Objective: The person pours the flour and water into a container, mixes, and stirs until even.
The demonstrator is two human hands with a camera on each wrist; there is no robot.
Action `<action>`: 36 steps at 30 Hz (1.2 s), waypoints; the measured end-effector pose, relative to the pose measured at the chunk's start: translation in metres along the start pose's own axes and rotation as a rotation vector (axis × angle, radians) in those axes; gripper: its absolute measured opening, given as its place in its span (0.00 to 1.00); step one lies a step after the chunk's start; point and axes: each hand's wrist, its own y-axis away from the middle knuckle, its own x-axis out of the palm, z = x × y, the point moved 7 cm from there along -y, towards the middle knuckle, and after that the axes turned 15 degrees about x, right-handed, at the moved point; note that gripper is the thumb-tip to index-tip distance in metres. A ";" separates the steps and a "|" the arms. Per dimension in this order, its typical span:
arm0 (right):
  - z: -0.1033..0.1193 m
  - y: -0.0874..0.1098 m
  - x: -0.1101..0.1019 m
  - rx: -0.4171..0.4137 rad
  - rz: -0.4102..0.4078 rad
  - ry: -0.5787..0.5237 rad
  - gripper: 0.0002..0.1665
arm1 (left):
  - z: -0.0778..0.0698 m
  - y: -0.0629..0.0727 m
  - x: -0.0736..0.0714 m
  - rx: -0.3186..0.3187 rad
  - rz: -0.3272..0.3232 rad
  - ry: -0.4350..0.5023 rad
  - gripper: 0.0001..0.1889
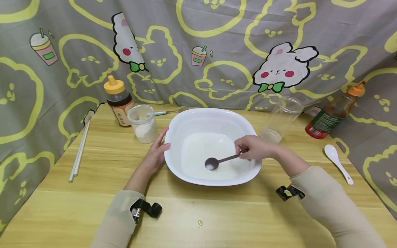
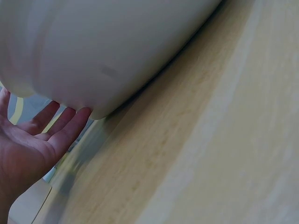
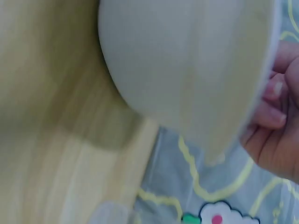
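Observation:
A large white basin (image 1: 214,184) stands in the middle of the table, with a smooth, pale white layer (image 1: 195,148) covering its bottom. My left hand (image 1: 155,153) rests against the basin's left side, fingertips on the outer wall; in the left wrist view its fingers (image 2: 70,133) reach out fairly straight under the rim. Over the basin's right side, my right hand (image 1: 255,147) grips the handle of a dark measuring spoon (image 1: 212,164). The round head of that spoon lies low inside the basin and has a little white stuff in it. The right wrist view shows only curled fingers (image 3: 275,100) behind the rim.
Left of the basin are a yellow-capped sauce bottle (image 1: 119,103), a jar of white powder (image 1: 145,125), a fork (image 1: 169,112) and chopsticks (image 1: 80,151). To the right are a clear container (image 1: 280,120), a red sauce bottle (image 1: 332,115) and a white spoon (image 1: 338,163). Behind hangs a patterned curtain (image 1: 223,44).

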 end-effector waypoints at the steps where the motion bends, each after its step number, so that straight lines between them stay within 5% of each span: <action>1: -0.003 0.002 -0.004 0.018 -0.014 0.012 0.06 | 0.000 0.000 0.000 0.001 0.002 0.003 0.33; 8: -0.016 -0.003 -0.028 0.138 -0.196 0.156 0.04 | 0.000 0.000 0.001 -0.003 0.003 0.016 0.33; 11: -0.015 -0.015 -0.022 0.137 -0.205 0.108 0.02 | 0.000 0.001 0.001 -0.010 0.001 0.013 0.33; 17: 0.000 -0.021 0.003 0.033 -0.088 -0.041 0.03 | 0.001 0.000 0.000 -0.011 0.001 0.006 0.33; 23: 0.006 -0.001 0.002 -0.019 0.010 0.009 0.05 | -0.001 0.000 0.001 -0.006 0.002 0.011 0.33; 31: -0.016 -0.002 -0.027 0.142 -0.217 0.155 0.04 | -0.002 0.000 0.002 -0.004 0.007 0.006 0.33; 36: -0.008 -0.020 -0.012 0.066 -0.249 0.074 0.01 | -0.001 0.001 0.002 0.001 0.004 0.005 0.33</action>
